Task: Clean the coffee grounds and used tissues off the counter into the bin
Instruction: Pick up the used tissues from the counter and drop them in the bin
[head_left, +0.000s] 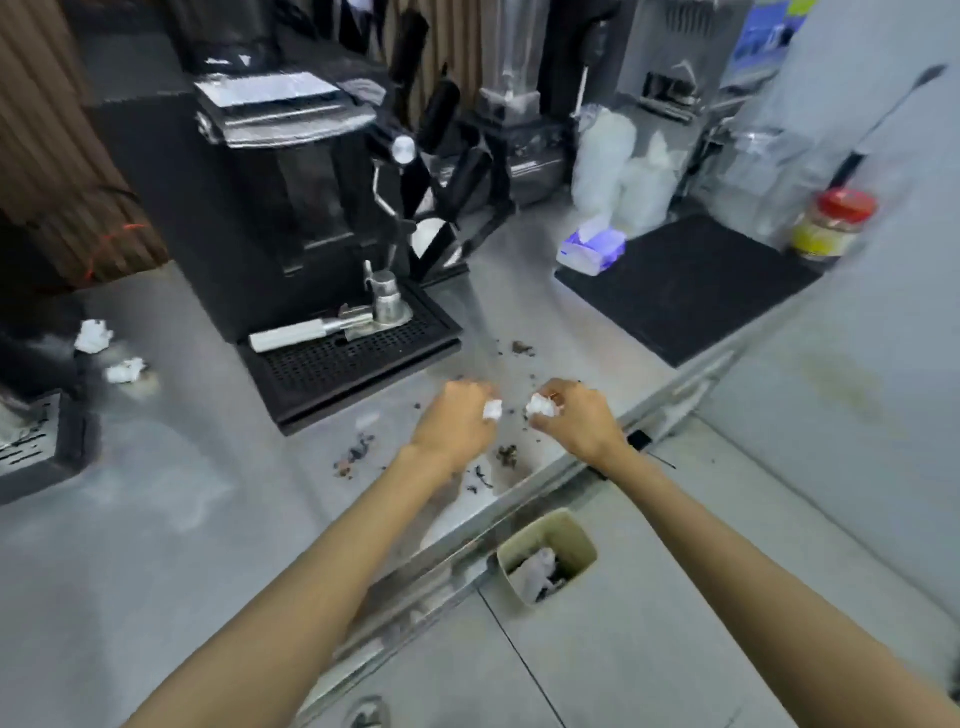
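Note:
My left hand (454, 421) grips a small white crumpled tissue (492, 410) just above the grey counter (171, 499). My right hand (576, 415) pinches another crumpled tissue (540, 405) right beside it. Dark coffee grounds (506, 456) lie scattered on the counter under and around both hands, with more coffee grounds (522, 348) further back. Two more used tissues (93, 335) (126, 371) sit at the far left of the counter. A beige bin (563, 530) stands on the floor below the counter edge, with white tissue inside.
A black espresso machine (270, 208) with a drip tray (353, 364) holding a portafilter and a small metal jug stands behind the hands. A black mat (685, 291), a tissue box (592, 249) and a red-lidded jar (831, 223) lie to the right.

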